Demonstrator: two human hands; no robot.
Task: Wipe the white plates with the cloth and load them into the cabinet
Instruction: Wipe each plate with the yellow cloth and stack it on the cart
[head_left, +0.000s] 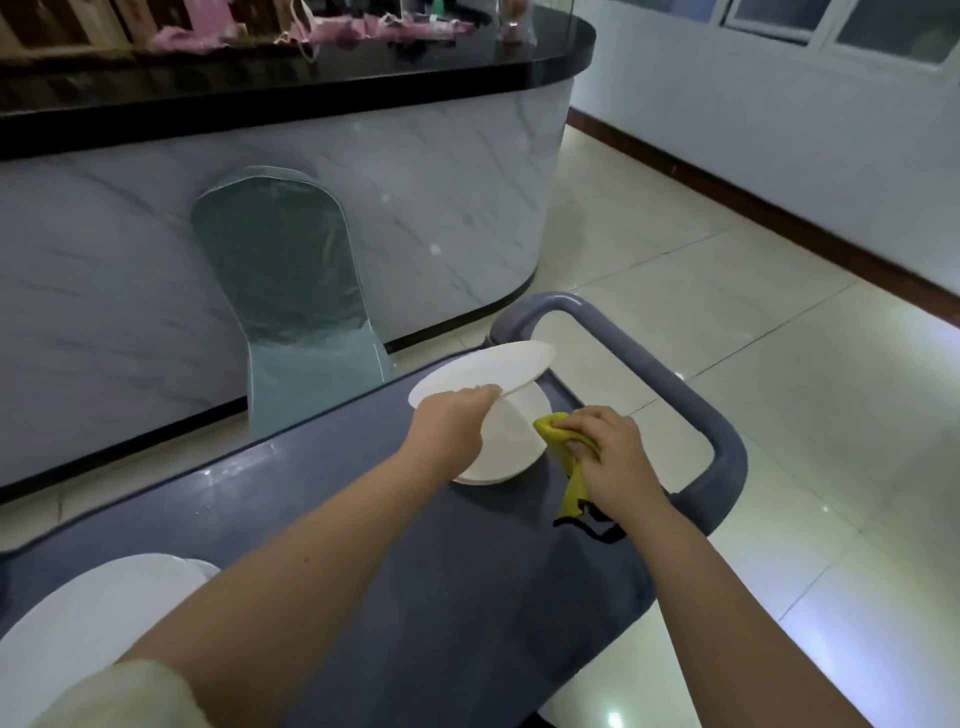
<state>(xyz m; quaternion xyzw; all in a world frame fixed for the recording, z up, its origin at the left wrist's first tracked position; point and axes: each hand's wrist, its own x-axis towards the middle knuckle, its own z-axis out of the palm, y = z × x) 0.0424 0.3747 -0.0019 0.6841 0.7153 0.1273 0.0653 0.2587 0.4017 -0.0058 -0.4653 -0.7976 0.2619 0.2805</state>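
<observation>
On the far end of a grey cart top (363, 478) lies a white plate (511, 441). My left hand (452, 426) grips the near edge of a second white plate (483, 371) and holds it tilted just above the lying one. My right hand (613, 452) grips a yellow cloth (558, 434) bunched against the right rim of the lower plate; the cloth's tail hangs toward me. More white plates (93, 618) sit at the cart's near left corner. No cabinet is in view.
The cart's curved grey handle (670, 384) loops around its far right end. A chair in a pale green cover (291, 291) stands against a marble-fronted counter (363, 197) with a black top. Glossy tiled floor (753, 322) spreads to the right.
</observation>
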